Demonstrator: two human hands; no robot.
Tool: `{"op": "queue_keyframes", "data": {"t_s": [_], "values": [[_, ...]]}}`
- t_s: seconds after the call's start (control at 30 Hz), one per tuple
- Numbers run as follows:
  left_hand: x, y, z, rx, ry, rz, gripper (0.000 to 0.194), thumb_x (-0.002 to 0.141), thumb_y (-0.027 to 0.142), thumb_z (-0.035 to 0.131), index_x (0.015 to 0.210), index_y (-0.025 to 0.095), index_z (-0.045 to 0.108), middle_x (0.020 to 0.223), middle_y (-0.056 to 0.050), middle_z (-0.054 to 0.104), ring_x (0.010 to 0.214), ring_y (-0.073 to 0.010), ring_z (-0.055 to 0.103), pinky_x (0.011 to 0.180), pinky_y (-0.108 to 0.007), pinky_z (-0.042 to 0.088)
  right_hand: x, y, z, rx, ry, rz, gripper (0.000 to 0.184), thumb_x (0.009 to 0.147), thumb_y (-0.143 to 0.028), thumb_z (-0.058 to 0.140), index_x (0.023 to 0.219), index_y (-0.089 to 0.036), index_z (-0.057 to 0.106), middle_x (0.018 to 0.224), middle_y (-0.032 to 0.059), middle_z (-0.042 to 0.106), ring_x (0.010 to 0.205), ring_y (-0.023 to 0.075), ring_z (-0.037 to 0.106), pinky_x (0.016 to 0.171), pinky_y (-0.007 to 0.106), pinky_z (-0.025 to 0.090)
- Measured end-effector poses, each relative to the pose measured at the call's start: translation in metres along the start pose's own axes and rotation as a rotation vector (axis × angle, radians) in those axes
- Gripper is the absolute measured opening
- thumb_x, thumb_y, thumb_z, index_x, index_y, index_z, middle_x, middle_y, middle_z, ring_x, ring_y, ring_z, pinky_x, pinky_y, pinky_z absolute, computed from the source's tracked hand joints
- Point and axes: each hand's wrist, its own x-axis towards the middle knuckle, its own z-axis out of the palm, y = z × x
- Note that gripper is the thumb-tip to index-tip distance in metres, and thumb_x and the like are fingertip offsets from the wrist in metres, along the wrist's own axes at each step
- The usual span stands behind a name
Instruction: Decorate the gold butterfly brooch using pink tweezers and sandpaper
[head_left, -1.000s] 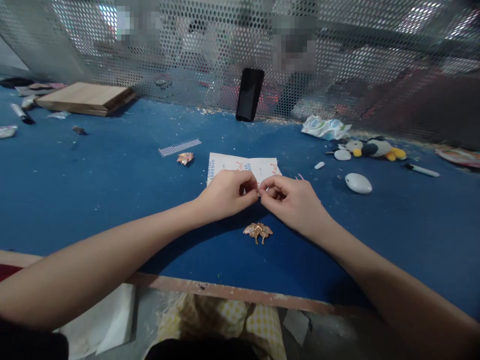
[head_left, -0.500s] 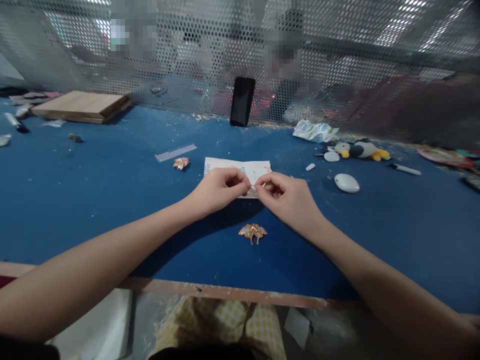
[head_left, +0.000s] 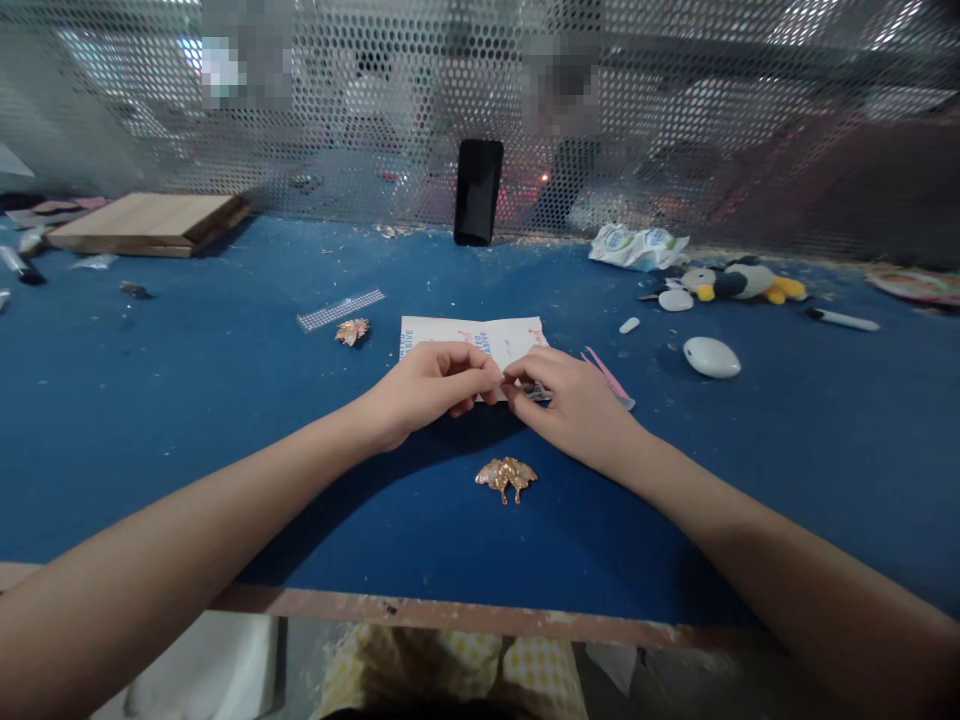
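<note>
Over a white printed paper on the blue table, my two hands meet with their fingertips together. My left hand is closed, thumb against fingers, and what it pinches is too small to make out. Thumb and forefinger of my right hand are pinched too, right beside the left fingertips. A bit of something clear and shiny shows under the right fingers. Nearer me lies a gold, pinkish butterfly-shaped ornament. Another gold ornament rests left of the paper, by a strip of small rhinestones. Pink tweezers poke out behind my right hand.
A black phone leans on the perforated metal screen at the back. Wooden boards lie far left. To the right are a white oval case, a plush toy, a pen and a white wipes packet.
The view has shifted slightly. My right hand has turned a little, and the pink tweezers now show behind it. Both hands remain pinched together over the paper.
</note>
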Motion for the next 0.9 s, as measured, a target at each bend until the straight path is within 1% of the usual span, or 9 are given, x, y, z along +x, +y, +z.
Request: {"op": "queue_keyframes", "data": {"t_s": [0.1,0.23,0.3,0.43,0.5,0.57,0.63,0.73,0.9], "values": [[0.000,0.002,0.001,0.041,0.064,-0.005,0.013,0.081,0.027,0.069,0.076,0.016,0.065,0.066,0.002,0.062,0.052,-0.0050,0.044,0.049,-0.020,0.032,0.001,-0.003,-0.003,0.124,0.041,0.089,0.011,0.090,-0.021,0.059,0.085,-0.020,0.067,0.082,0.0035,0.068,0.074,0.0166,0.057,0.068,0.030,0.041],[0.000,0.004,-0.002,0.201,0.141,0.049,0.013,0.081,0.025,0.065,0.073,0.015,0.066,0.062,0.003,0.059,0.053,-0.0061,0.042,0.049,-0.021,0.029,0.001,-0.006,-0.006,0.232,0.047,0.185,0.013,0.091,-0.029,0.061,0.087,-0.019,0.071,0.078,0.0018,0.068,0.065,0.0138,0.052,0.061,0.028,0.037],[0.000,0.003,-0.005,0.350,0.154,0.082,0.014,0.081,0.025,0.065,0.073,0.015,0.069,0.060,0.003,0.059,0.054,-0.0073,0.045,0.051,-0.022,0.031,0.002,-0.007,-0.006,0.252,0.030,0.213,0.015,0.091,-0.030,0.062,0.088,-0.019,0.072,0.078,0.0016,0.069,0.065,0.0133,0.053,0.060,0.028,0.037],[0.001,-0.002,-0.012,0.795,0.145,0.196,0.009,0.078,0.021,0.068,0.078,0.017,0.076,0.058,0.003,0.062,0.056,-0.0104,0.052,0.056,-0.023,0.034,0.003,-0.009,-0.006,0.273,-0.004,0.268,0.017,0.091,-0.032,0.063,0.085,-0.019,0.072,0.078,0.0022,0.070,0.065,0.0132,0.055,0.059,0.027,0.039],[0.000,-0.004,-0.012,0.912,0.141,0.257,0.011,0.079,0.021,0.069,0.085,0.018,0.078,0.058,0.003,0.064,0.055,-0.0107,0.054,0.057,-0.023,0.035,0.003,-0.009,-0.007,0.292,-0.008,0.290,0.018,0.089,-0.033,0.064,0.084,-0.019,0.073,0.077,0.0025,0.071,0.065,0.0136,0.056,0.059,0.027,0.039],[-0.002,-0.004,-0.011,0.897,0.157,0.355,0.013,0.083,0.022,0.070,0.093,0.018,0.078,0.060,0.004,0.065,0.053,-0.0088,0.053,0.056,-0.022,0.036,0.003,-0.010,-0.008,0.310,-0.010,0.313,0.019,0.088,-0.034,0.065,0.083,-0.018,0.074,0.076,0.0031,0.071,0.064,0.0139,0.057,0.058,0.027,0.040],[-0.004,-0.002,-0.008,0.829,0.172,0.487,0.013,0.087,0.023,0.070,0.096,0.016,0.078,0.061,0.004,0.066,0.051,-0.0065,0.051,0.055,-0.020,0.036,0.002,-0.011,-0.009,0.319,-0.015,0.340,0.020,0.087,-0.035,0.066,0.082,-0.018,0.075,0.075,0.0036,0.071,0.063,0.0141,0.057,0.057,0.027,0.041],[-0.006,-0.001,-0.006,0.776,0.182,0.638,0.010,0.088,0.022,0.073,0.093,0.017,0.081,0.061,0.004,0.069,0.051,-0.0049,0.051,0.052,-0.017,0.035,0.002,-0.012,-0.009,0.327,-0.016,0.374,0.021,0.084,-0.038,0.068,0.081,-0.018,0.076,0.072,0.0038,0.070,0.062,0.0144,0.056,0.056,0.027,0.042],[-0.004,-0.006,-0.008,0.803,0.193,0.812,0.006,0.087,0.018,0.076,0.089,0.017,0.081,0.064,0.003,0.073,0.053,-0.0046,0.056,0.052,-0.016,0.039,0.001,-0.010,-0.009,0.354,-0.032,0.377,0.022,0.082,-0.039,0.068,0.080,-0.019,0.077,0.071,0.0038,0.070,0.061,0.0144,0.055,0.056,0.028,0.042]]}}
